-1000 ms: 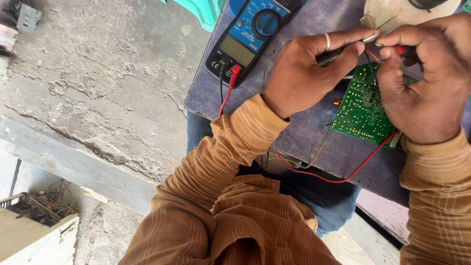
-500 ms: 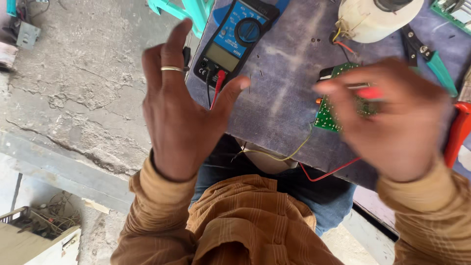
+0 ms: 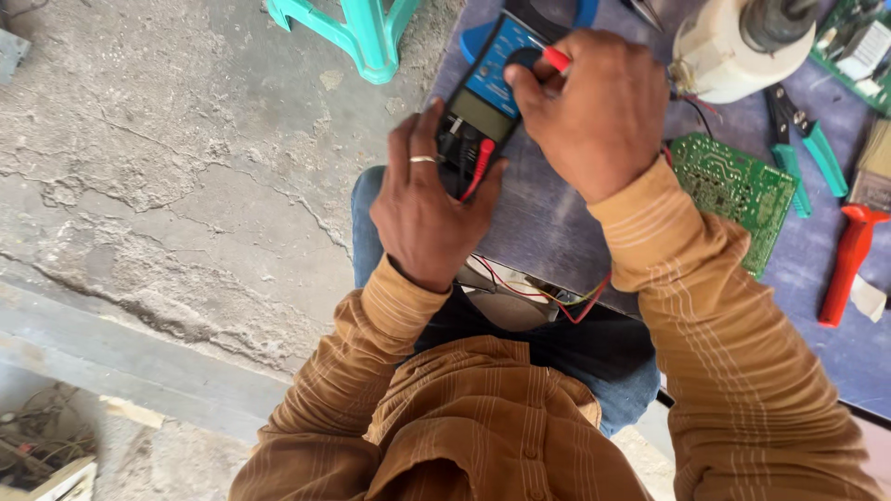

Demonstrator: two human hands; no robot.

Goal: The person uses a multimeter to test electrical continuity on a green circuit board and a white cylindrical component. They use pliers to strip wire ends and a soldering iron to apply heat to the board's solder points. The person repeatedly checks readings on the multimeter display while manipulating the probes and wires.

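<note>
- My left hand (image 3: 429, 211) lies against the near end of the blue multimeter (image 3: 484, 97), fingers loosely together and curled along its left edge, the thumb pressed on the plug end where the red lead plug (image 3: 479, 165) goes in. A ring sits on one finger.
- My right hand (image 3: 594, 109) comes over the meter from the right, fingers bunched around the dark dial. A red probe (image 3: 555, 58) is tucked in that same grip, its tip poking out above the knuckles; I cannot tell exactly which fingers pinch it.
- The multimeter rests at the left edge of the purple-grey work board (image 3: 548, 218), tilted, its grey display between my two hands.
- Thin red and yellow wires (image 3: 543, 295) loop off the near edge of the board, over my lap.
- Just right of my right wrist lies a green circuit board (image 3: 733, 190), flat on the work board and apart from both hands.
- Farther right: green-handled pliers (image 3: 807, 148), a red-handled tool (image 3: 846, 260), and the edge of a brush (image 3: 872, 172).
- Above the circuit board stands a white cylindrical part (image 3: 733, 51) with wires at its side.
- To the left, on cracked concrete floor (image 3: 167, 186), stand the legs of a teal plastic stool (image 3: 357, 32).
</note>
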